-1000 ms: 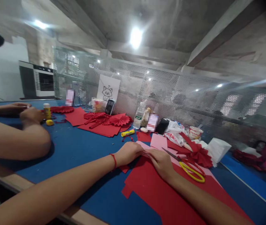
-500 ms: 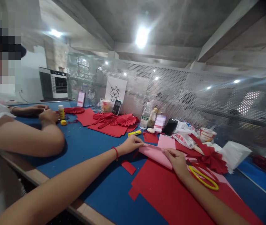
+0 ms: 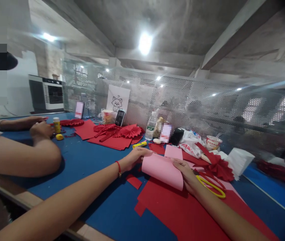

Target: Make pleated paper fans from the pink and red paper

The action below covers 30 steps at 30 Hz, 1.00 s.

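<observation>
A sheet of pink paper (image 3: 163,170) curves between my two hands, bent over with its near side drooping. At its left end my left hand (image 3: 137,156), a red band on the wrist, pinches the top edge. My right hand (image 3: 184,170) grips the same sheet near its right end, thumb and fingers closed on the edge. Below it lies a large sheet of red paper (image 3: 167,207). Beside my right forearm rest scissors with yellow handles (image 3: 214,189). A small red paper strip (image 3: 133,181) lies under my left wrist.
A co-worker's arm (image 3: 19,150) rests on the blue table at left, near an upright glue stick (image 3: 56,125). Toward the back are red paper fans (image 3: 131,131), a yellow glue stick (image 3: 139,144), a water bottle (image 3: 151,126) and a plastic bag (image 3: 191,142). A perforated screen (image 3: 142,87) stands behind.
The pink sheet has tilted and opened out, so more of its face shows. Both hands still hold it. The view has shifted slightly to the right.
</observation>
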Tool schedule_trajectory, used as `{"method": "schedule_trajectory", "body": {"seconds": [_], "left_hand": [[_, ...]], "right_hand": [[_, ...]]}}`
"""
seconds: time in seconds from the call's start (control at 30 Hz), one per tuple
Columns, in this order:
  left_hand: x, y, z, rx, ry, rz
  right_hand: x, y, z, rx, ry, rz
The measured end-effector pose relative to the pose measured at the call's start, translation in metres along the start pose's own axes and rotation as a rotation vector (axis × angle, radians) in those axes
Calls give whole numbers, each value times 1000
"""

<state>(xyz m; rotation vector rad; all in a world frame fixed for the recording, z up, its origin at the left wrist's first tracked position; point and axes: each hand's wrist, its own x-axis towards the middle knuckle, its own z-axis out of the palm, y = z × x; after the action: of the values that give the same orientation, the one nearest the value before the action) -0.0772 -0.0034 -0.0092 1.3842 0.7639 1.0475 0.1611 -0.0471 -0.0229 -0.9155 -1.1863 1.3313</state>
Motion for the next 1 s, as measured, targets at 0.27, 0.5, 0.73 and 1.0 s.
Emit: {"method": "schedule_trajectory", "body": {"seconds": [0.27, 0.5, 0.73, 1.0], "left_hand": [[-3, -1, 4, 105, -56, -5], [-3, 1, 5, 107, -95, -44], [-8, 3, 13, 131, -149, -13], [-5, -5, 10, 95, -67, 32]], "right_hand": [[-1, -1, 4, -40, 46, -9], [5, 4, -1, -141, 64, -93], [1, -3, 3, -246, 82, -96], [5, 4, -2, -278, 124, -159]]}}
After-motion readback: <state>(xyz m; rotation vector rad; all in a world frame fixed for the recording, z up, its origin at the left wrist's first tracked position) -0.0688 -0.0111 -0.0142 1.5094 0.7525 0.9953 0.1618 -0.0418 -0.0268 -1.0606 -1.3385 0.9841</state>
